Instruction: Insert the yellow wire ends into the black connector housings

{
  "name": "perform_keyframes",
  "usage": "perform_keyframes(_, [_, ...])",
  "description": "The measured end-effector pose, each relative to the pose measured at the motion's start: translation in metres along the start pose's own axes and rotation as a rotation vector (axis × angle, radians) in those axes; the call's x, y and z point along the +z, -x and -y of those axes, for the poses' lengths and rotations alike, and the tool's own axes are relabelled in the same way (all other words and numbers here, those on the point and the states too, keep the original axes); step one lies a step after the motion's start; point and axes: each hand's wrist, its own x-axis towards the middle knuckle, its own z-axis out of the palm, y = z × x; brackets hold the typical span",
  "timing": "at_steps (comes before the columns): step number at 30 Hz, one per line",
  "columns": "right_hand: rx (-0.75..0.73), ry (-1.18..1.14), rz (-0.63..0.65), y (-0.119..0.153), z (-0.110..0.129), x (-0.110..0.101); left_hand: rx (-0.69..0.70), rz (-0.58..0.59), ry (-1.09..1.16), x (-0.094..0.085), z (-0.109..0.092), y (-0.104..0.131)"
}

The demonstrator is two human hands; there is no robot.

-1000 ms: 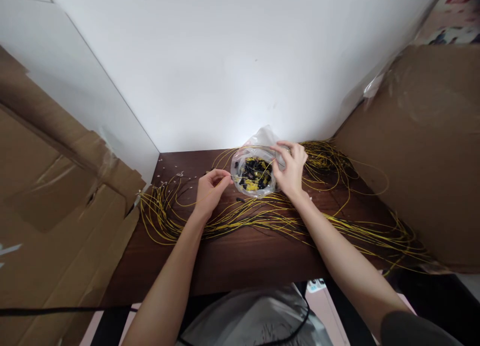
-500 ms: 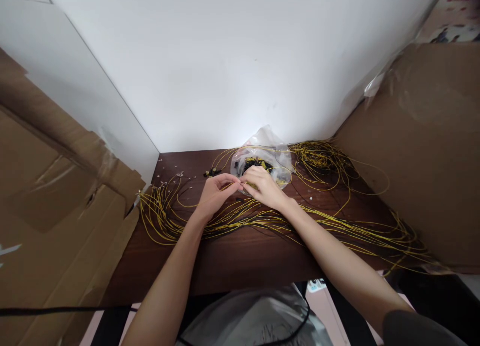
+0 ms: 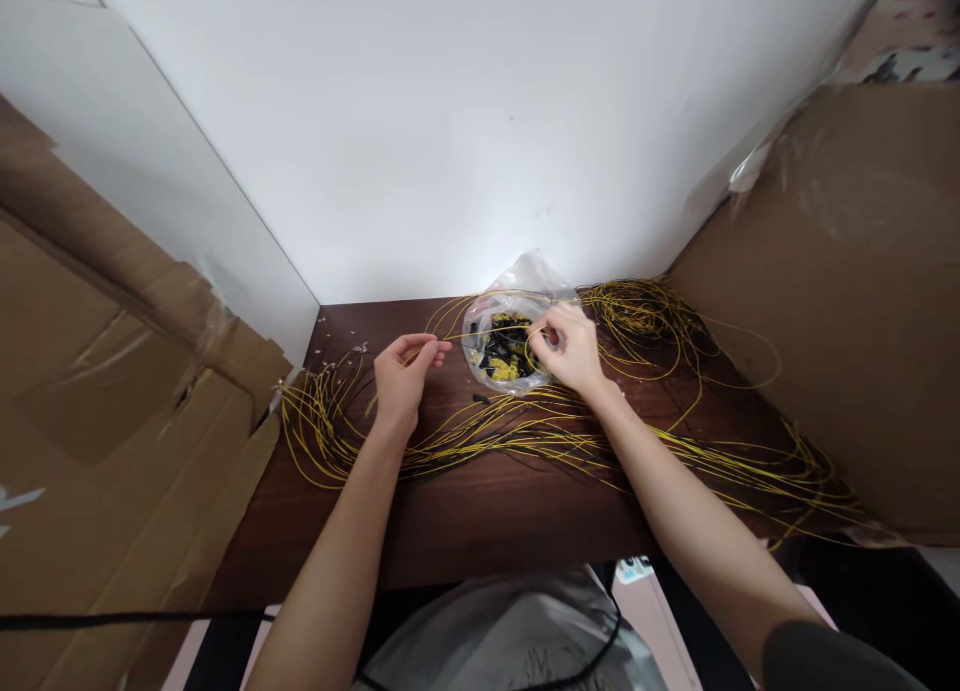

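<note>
Left of the plastic bag, my left hand (image 3: 405, 376) pinches a thin yellow wire (image 3: 480, 335) between thumb and forefinger. The wire runs rightward over the bag's mouth to my right hand (image 3: 570, 346), whose thumb and forefinger are closed on it at the bag's right side. Small black and yellow pieces (image 3: 504, 356) lie inside the clear bag (image 3: 534, 271). Below both hands, a long bundle of yellow and black wires (image 3: 465, 446) stretches across the dark brown table (image 3: 465, 541).
A tangled coil of yellow wire (image 3: 630, 311) lies at the back right. Cardboard (image 3: 135, 441) stands on the left, and a large cardboard box (image 3: 847, 291) on the right. A white wall (image 3: 450, 141) rises behind. Small pale scraps dot the table's left part.
My hands, close together over the bag's front before, have moved apart. The left went leftward, the right moved right and back, with the wire now stretched between them. The bag's contents show more.
</note>
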Motion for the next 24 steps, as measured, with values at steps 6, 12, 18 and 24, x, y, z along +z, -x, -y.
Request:
perform_keyframes(6, [0.256,0.148,-0.163,-0.003,-0.021,-0.007,-0.028,-0.070,0.053,0.000,-0.002,0.000])
perform_keyframes(12, [0.483,0.304,-0.121,-0.001,-0.040,-0.012,-0.085,-0.147,0.062,-0.005,-0.002,-0.001])
perform_keyframes(18, [0.380,0.227,-0.265,0.000,-0.031,-0.012,-0.043,-0.140,-0.024,-0.006,0.002,-0.003])
perform_keyframes(24, [0.122,-0.016,-0.271,0.000,0.004,-0.012,0.040,-0.009,-0.195,-0.002,0.007,0.002])
